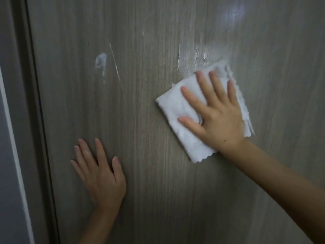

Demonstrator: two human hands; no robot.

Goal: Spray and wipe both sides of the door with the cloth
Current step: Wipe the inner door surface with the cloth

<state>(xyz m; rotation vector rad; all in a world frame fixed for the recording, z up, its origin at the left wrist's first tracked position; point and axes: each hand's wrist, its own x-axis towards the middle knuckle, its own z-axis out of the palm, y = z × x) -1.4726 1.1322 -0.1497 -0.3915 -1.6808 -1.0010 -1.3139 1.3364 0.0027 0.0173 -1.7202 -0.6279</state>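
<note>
A grey-brown wood-grain door (158,182) fills the view. My right hand (218,111) lies flat with fingers spread on a folded white cloth (175,110), pressing it against the door right of centre. Wet foamy streaks (191,59) run just above the cloth. A separate blob of white spray foam (101,61) sits upper left, with a thin drip line beside it. My left hand (100,175) rests flat on the door lower left, fingers apart, holding nothing. No spray bottle is in view.
The door's left edge meets a dark frame (37,120). Beyond it runs a grey wall with a pale strip (12,138). A bright light reflection (235,12) shows on the door at the upper right.
</note>
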